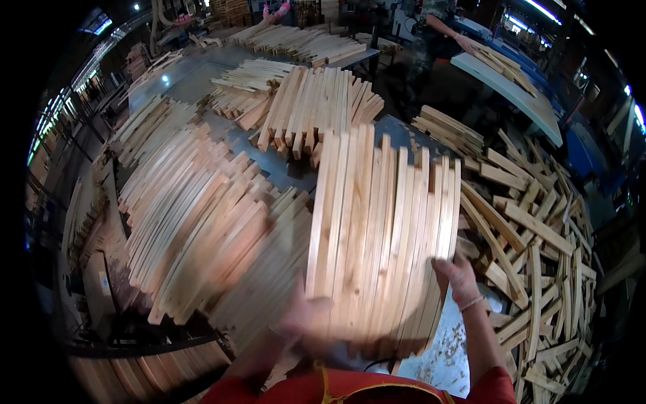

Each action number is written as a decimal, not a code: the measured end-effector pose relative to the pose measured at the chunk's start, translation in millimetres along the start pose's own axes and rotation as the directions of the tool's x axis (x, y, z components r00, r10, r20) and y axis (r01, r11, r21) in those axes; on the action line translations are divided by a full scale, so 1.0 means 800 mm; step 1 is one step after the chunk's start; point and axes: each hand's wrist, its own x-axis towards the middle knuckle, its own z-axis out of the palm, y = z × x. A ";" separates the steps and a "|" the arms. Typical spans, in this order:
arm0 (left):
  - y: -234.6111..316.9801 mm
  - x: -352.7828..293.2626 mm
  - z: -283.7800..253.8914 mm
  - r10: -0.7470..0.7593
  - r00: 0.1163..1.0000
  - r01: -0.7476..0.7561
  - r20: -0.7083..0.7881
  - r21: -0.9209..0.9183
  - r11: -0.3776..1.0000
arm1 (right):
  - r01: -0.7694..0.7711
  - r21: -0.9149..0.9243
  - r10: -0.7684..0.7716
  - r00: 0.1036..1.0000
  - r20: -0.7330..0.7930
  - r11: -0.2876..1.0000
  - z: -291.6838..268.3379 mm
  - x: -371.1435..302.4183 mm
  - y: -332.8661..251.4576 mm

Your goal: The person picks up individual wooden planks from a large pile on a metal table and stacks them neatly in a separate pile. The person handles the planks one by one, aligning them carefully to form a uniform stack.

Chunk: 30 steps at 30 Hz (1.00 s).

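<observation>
A wide bundle of pale wooden strips [370, 242] stands tilted up in front of me, the strips pressed side by side with uneven top ends. My right hand [459, 277] is closed on the bundle's right edge, its thumb over the front face and a thin band at the wrist. At the lower left edge my left hand [303, 313] grips the same bundle; it is smeared by motion, with the thumb side across the front. The fingers behind the wood are hidden. Left of the bundle lies a long row of similar strips [195, 215].
More strips lie stacked [316, 108] on the metal table [239, 141] ahead. A jumbled heap of wood offcuts [538, 262] fills the right side. Farther back, a co-worker's arm [451, 34] reaches over strips on a pale machine table [511, 97]. Planks [155, 370] lie at lower left.
</observation>
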 end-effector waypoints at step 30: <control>-0.017 0.272 -0.052 0.456 0.846 -0.498 0.276 0.714 0.492 | -0.088 -0.384 -0.100 0.891 -0.442 0.919 -0.145 0.174 0.021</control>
